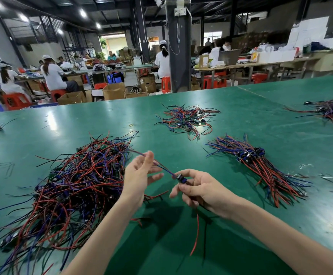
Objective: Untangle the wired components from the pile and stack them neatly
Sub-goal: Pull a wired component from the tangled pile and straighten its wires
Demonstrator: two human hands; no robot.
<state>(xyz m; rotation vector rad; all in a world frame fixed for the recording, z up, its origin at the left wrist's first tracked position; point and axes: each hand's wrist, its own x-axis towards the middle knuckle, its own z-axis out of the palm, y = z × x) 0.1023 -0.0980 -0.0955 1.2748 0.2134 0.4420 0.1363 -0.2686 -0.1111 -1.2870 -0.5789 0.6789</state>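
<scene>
Bare forearms come in from the bottom edge. Right hand (199,190) is curled, thumb and fingertips pinching a small black-and-blue wired component (180,178) by its body. One loose red wire (196,234) and a dark one dangle below it toward the green matte table (241,124). Left hand (139,175) is loosely open, fingers near straight, and the component's purple-blue leads (162,167) run across them, probably to draw them straight and free of the heap. The leads' far end runs toward the big tangled pile of red, blue and black wires (78,185), which is just left of the left hand. Whether they are fully clear of it cannot be told. The neat fanned stack of same components (261,163) lies right of the right hand with bare table between, so likely a clear path to lay this one down. A smaller loose wire pile (185,120) sits farther back at centre and another wire pile (332,112) at far right. The far table edge is well apart from both.
</scene>
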